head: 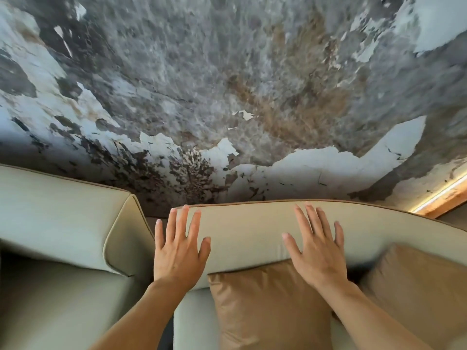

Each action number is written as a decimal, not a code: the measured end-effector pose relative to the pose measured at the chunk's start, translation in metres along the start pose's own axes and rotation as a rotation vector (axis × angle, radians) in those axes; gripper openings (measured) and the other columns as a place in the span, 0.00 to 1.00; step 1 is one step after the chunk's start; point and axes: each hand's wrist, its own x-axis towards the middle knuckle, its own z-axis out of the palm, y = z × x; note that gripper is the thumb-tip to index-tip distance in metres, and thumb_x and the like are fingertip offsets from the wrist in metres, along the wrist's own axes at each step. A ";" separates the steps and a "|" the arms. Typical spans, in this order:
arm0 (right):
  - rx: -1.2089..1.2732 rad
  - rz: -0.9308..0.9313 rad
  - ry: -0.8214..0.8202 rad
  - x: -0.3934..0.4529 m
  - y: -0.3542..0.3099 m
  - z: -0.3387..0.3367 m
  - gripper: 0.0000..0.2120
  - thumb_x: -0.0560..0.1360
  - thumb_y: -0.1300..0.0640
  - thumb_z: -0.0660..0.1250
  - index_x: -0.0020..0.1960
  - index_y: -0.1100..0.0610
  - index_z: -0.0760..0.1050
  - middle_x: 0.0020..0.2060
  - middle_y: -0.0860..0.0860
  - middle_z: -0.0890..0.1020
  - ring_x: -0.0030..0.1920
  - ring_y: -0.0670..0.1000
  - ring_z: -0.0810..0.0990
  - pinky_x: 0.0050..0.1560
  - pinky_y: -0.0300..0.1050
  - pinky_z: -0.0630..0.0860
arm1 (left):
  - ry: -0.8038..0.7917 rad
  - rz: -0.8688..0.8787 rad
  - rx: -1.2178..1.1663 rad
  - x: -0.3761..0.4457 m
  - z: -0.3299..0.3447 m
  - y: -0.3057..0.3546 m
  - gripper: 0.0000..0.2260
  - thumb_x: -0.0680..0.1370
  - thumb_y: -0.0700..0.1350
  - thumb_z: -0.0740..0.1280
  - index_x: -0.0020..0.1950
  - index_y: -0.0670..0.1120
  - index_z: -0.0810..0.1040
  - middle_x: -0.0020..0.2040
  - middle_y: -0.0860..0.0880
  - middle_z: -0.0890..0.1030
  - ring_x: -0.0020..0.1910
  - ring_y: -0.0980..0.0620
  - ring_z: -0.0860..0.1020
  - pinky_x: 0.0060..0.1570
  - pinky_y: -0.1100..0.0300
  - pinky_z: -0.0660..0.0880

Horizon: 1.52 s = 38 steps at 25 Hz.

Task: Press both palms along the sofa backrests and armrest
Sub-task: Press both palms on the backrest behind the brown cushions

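Note:
A pale grey-green sofa backrest cushion (242, 231) with tan piping runs across the middle of the head view. My left hand (179, 251) lies flat on its left end, fingers spread, fingertips near the top edge. My right hand (316, 251) lies flat on the same cushion further right, fingers spread, holding nothing. A second backrest cushion (63, 221) of the same fabric sits to the left, apart from both hands. No armrest can be told apart here.
A tan throw pillow (273, 309) leans against the backrest below and between my hands; another tan pillow (417, 286) sits at the right. Behind the sofa rises a wall (227, 97) with peeling pale paint. A lit strip (442, 195) glows at far right.

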 end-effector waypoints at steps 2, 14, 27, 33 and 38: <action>0.019 -0.031 -0.031 0.018 0.013 0.036 0.36 0.71 0.31 0.30 0.77 0.43 0.38 0.78 0.47 0.43 0.77 0.49 0.37 0.73 0.54 0.32 | 0.000 -0.005 0.032 0.003 0.030 0.011 0.29 0.78 0.59 0.48 0.76 0.48 0.61 0.76 0.42 0.62 0.76 0.41 0.55 0.73 0.39 0.51; 0.183 -0.106 0.154 0.083 0.031 0.183 0.32 0.75 0.36 0.49 0.74 0.50 0.62 0.74 0.51 0.65 0.74 0.56 0.59 0.72 0.60 0.46 | 0.213 -0.067 0.116 0.035 0.147 0.024 0.28 0.75 0.58 0.55 0.73 0.48 0.68 0.72 0.42 0.69 0.73 0.39 0.62 0.73 0.40 0.52; 0.121 -0.079 0.362 0.106 0.027 0.200 0.30 0.73 0.40 0.54 0.72 0.53 0.66 0.71 0.55 0.70 0.71 0.59 0.66 0.69 0.65 0.54 | 0.397 -0.013 0.167 0.065 0.166 0.017 0.28 0.75 0.58 0.53 0.73 0.48 0.66 0.71 0.42 0.69 0.71 0.38 0.64 0.72 0.38 0.55; 0.094 -0.042 0.386 0.132 0.027 0.204 0.30 0.75 0.39 0.50 0.72 0.53 0.65 0.71 0.54 0.70 0.71 0.59 0.66 0.69 0.65 0.54 | 0.403 0.011 0.151 0.099 0.170 0.017 0.28 0.76 0.59 0.52 0.73 0.48 0.66 0.71 0.42 0.70 0.72 0.39 0.64 0.72 0.38 0.55; 0.081 -0.011 0.411 0.157 0.026 0.209 0.30 0.76 0.39 0.48 0.73 0.52 0.64 0.71 0.54 0.70 0.71 0.59 0.65 0.70 0.64 0.53 | 0.403 0.040 0.139 0.129 0.172 0.017 0.28 0.76 0.59 0.53 0.72 0.47 0.67 0.71 0.42 0.70 0.72 0.38 0.65 0.72 0.38 0.55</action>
